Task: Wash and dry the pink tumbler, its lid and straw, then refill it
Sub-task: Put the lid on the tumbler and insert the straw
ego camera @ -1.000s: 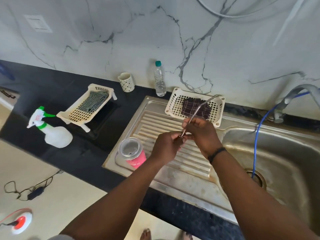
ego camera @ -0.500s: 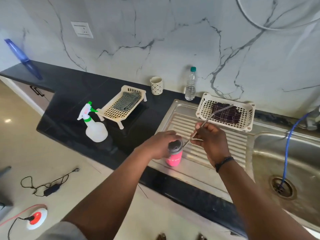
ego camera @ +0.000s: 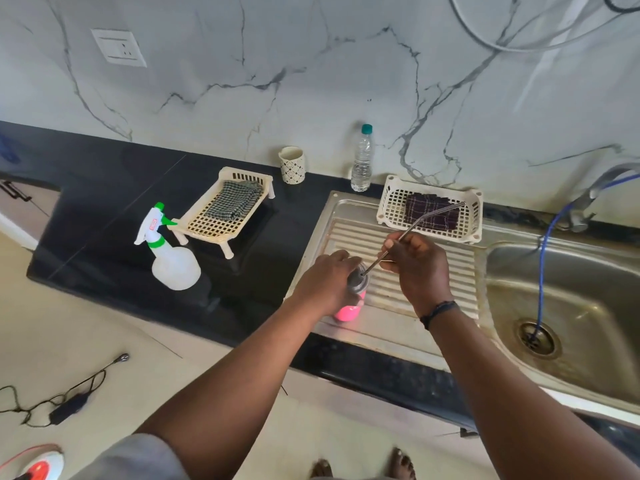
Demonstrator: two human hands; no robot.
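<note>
The pink tumbler [ego camera: 348,311] stands on the ribbed draining board [ego camera: 398,268] near its front edge, its grey lid [ego camera: 357,279] on. The left hand [ego camera: 329,282] wraps its fingers around the tumbler's upper part. The right hand [ego camera: 417,263] pinches the bent metal straw [ego camera: 412,228] between thumb and fingers, the straw's lower end at the lid's hole.

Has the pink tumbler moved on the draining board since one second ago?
Cannot tell: the camera itself moved. The pink tumbler stands near the draining board's front left corner as before.
</note>
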